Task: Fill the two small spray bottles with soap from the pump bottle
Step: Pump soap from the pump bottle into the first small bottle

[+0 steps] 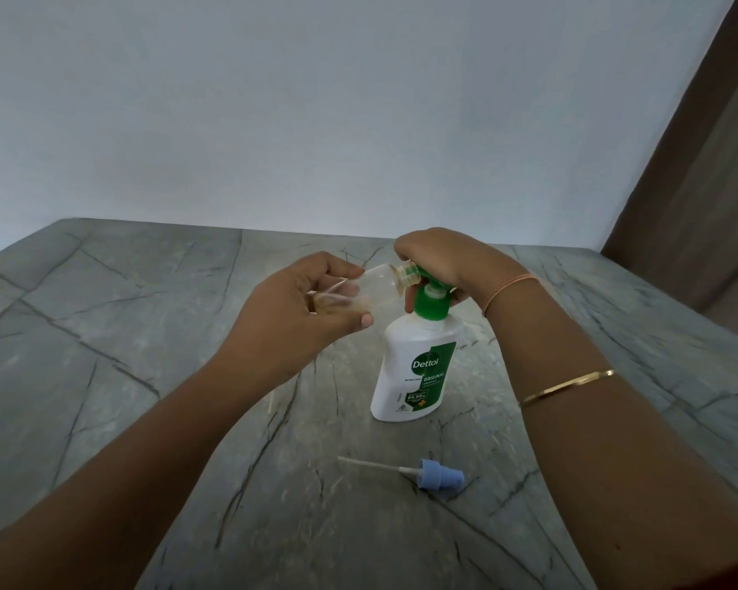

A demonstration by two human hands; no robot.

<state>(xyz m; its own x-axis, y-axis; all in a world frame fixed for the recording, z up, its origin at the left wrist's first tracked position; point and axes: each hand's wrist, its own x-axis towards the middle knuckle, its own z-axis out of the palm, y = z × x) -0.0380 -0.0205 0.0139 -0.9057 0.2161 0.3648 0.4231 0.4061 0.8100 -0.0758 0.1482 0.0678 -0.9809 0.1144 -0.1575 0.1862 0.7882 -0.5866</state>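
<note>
A white pump bottle (414,368) with a green pump head and a green label stands upright on the grey marble table (146,334). My right hand (439,259) lies over the pump head and grips it. My left hand (299,308) holds a small clear spray bottle (380,285) on its side, its open neck against the green nozzle. A little amber soap lies inside the small bottle. Its blue spray cap (439,473) with a white dip tube lies on the table nearer to me. A second small bottle is not in view.
A white wall rises behind the table's far edge. A brown door or panel (699,185) stands at the right. The table's right edge runs diagonally under my right forearm.
</note>
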